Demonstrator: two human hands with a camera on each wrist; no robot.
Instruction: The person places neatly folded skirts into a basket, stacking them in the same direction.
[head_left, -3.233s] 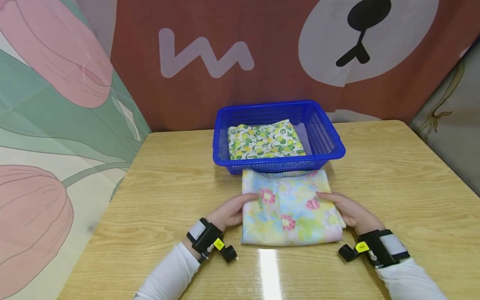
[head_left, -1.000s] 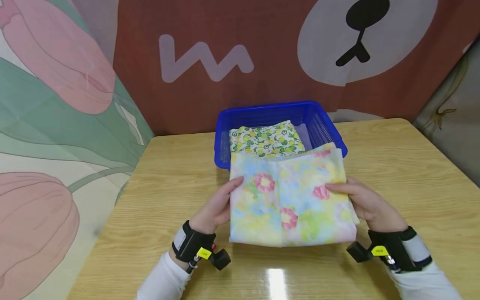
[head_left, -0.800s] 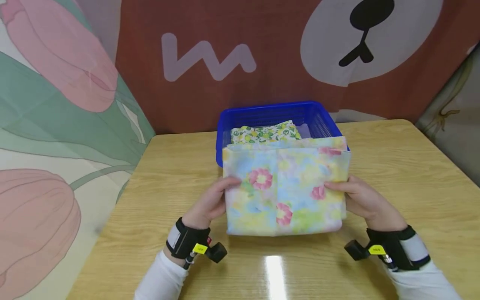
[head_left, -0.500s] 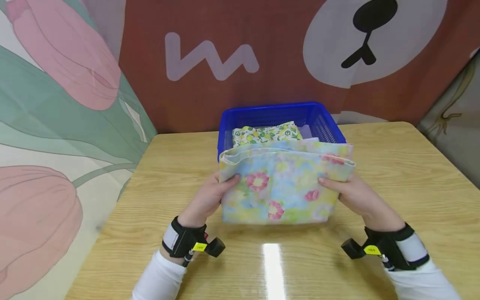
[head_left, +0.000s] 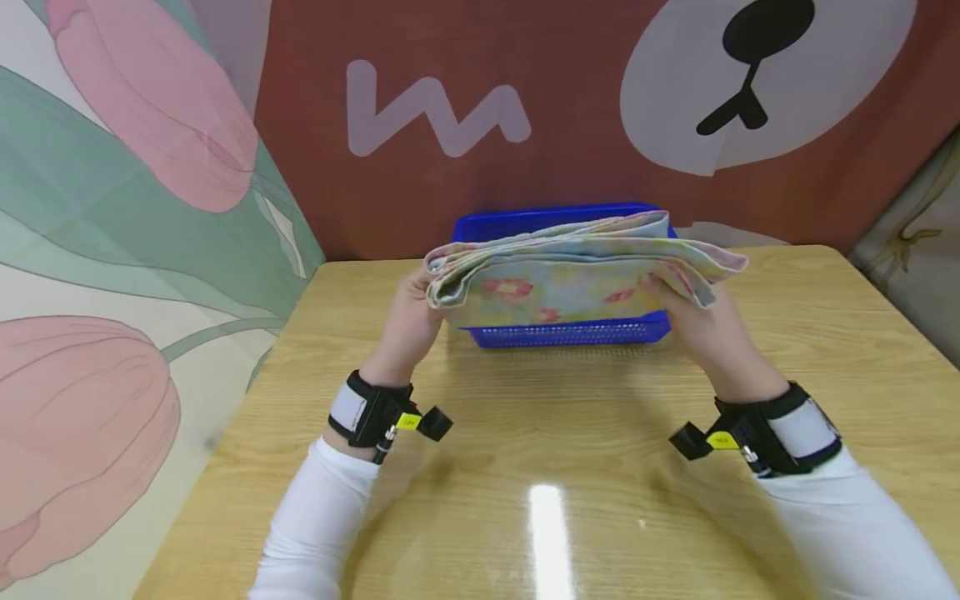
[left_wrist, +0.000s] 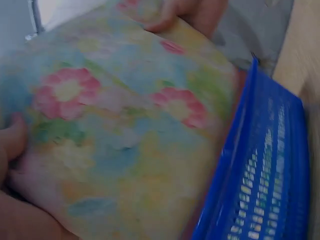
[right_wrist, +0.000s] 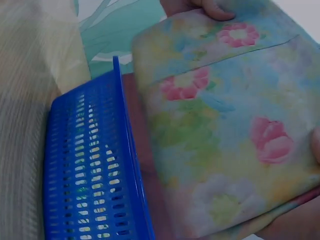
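A folded cloth (head_left: 570, 279) in pastel yellow and blue with pink flowers is held up over the blue plastic basket (head_left: 570, 335). My left hand (head_left: 408, 325) grips its left edge, thumb in front. At the right edge my right hand (head_left: 705, 333) pinches it the same way. Several folded layers show along the cloth's top. In the left wrist view the flowered cloth (left_wrist: 125, 130) hangs beside the basket wall (left_wrist: 260, 165). From the right wrist the cloth (right_wrist: 225, 120) also appears just above the basket rim (right_wrist: 125, 140). The basket's inside is hidden from the head view.
The basket stands on a wooden table (head_left: 480, 500), near its back edge. Behind it hangs a brown backdrop (head_left: 450, 192) with a bear's muzzle, and a tulip-patterned one (head_left: 82, 433) is at the left. Through the basket's slots, patterned fabric shows in the right wrist view.
Both hands have lifted the flowered cloth off the table and carried it forward over the basket. It has tilted, so its layered top edge now faces up and covers the lemon-print cloth from view.
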